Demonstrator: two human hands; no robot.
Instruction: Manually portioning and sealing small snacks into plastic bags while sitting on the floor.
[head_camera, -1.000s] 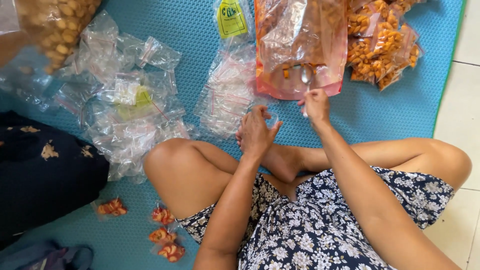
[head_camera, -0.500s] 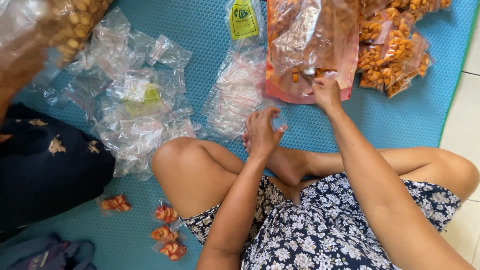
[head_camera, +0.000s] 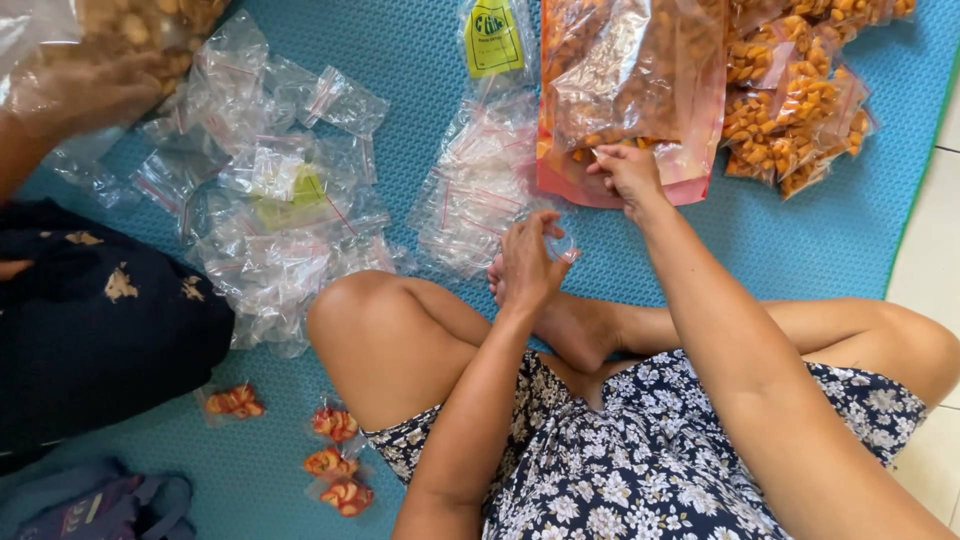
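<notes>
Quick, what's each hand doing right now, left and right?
Left hand: closed on a small clear bag, held above the foot.
Right hand: fingers curled inside the mouth of the big snack bag; what it grips cannot be told.

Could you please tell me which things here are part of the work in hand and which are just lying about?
In hand: left hand holding a small clear bag; right hand in the big snack bag.
Lying about: empty bags, filled packets, yellow-labelled packet.
</notes>
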